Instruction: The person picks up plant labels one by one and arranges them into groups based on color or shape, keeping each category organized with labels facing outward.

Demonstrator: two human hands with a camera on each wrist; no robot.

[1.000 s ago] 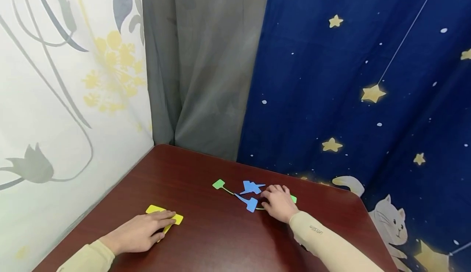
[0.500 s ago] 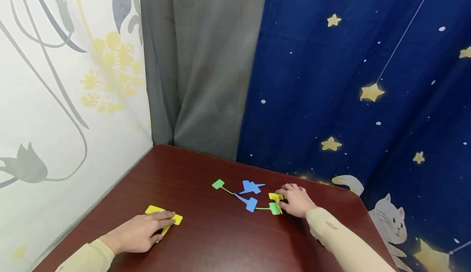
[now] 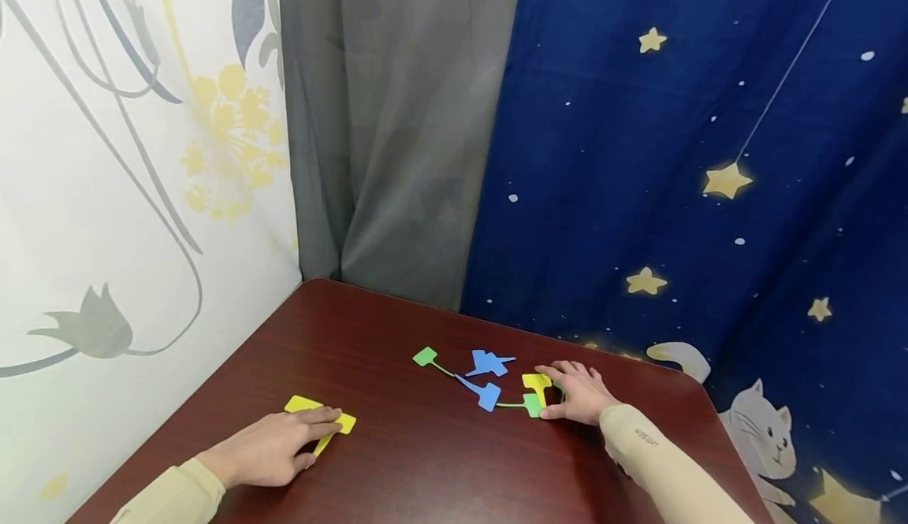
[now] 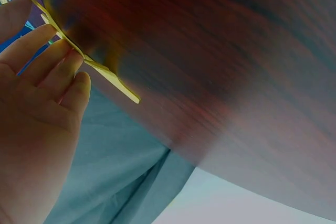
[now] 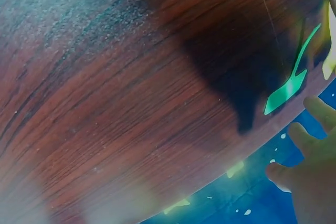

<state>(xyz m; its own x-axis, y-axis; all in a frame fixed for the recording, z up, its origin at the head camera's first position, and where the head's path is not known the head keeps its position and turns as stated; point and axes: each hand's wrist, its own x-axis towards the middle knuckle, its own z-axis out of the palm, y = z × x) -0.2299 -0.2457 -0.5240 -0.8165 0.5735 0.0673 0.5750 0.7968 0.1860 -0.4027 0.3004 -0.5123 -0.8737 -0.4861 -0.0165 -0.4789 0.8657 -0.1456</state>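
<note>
In the head view my left hand (image 3: 273, 447) rests with extended fingers on yellow T-shaped plant labels (image 3: 301, 403). The left wrist view shows those yellow labels (image 4: 113, 77) edge-on in thin layers, against the fingertips. My right hand (image 3: 580, 394) is spread at the right around another yellow T-shaped label (image 3: 537, 382); its index finger is by the label's wide top and its thumb at the stem end. That label overlaps a green label (image 3: 531, 406). Another green label (image 5: 286, 93) lies by the right fingers, mostly hidden behind them in the head view.
Blue labels lie left of my right hand: an overlapping cluster (image 3: 487, 362) and a single blue one (image 3: 488, 396). A green label (image 3: 425, 356) lies farther left. The dark red-brown table (image 3: 426, 461) meets a grey curtain (image 3: 411, 130) and a blue star curtain (image 3: 603, 154).
My right hand has moved right and spread wider, uncovering the yellow label and the green label under it. The left hand stays on its yellow labels.
</note>
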